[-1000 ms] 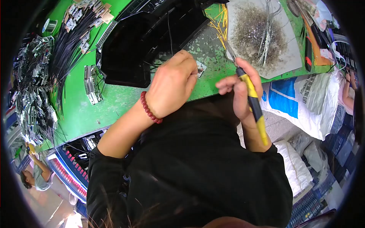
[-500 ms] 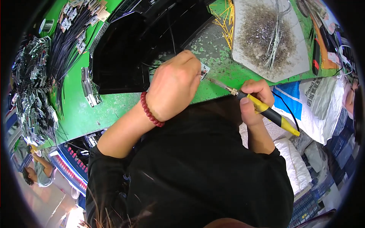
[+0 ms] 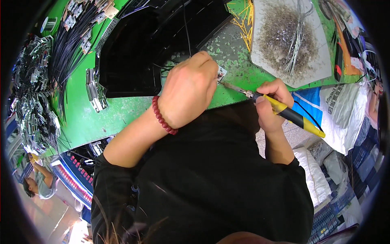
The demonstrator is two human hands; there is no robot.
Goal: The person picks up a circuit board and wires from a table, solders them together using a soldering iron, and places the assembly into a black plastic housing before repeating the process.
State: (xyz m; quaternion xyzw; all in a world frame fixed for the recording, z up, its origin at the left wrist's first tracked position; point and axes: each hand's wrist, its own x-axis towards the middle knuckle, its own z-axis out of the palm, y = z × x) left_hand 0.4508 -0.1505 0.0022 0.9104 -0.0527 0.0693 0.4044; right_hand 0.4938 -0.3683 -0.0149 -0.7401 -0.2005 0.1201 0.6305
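Note:
My right hand [image 3: 273, 103] is closed around a yellow and black soldering iron [image 3: 298, 118], its metal tip slanting up and left. That tip touches or nearly touches a small circuit board [image 3: 221, 73] with a pale printed face. Wearing a red bead bracelet, my left hand [image 3: 191, 87] is closed at the board's left side, its fingers pinching the near end; the fingertips are mostly hidden behind the back of the hand. A thin black cable [image 3: 187, 30] runs down toward the left hand from the large black panel [image 3: 130, 61] behind it.
On the right of the green table [image 3: 122, 118] lies a grey board [image 3: 266, 49] with solder wires [image 3: 293, 51] and dark residue. Yellow sticks [image 3: 247, 26] lie beside it. Bundled black cables [image 3: 69, 53] and stacked metal parts [image 3: 34, 93] fill the left. Another person [image 3: 40, 183] sits at lower left.
Both hands have shifted very slightly, the board moving a little right and up. The iron has swung slightly, its tip staying close to the board.

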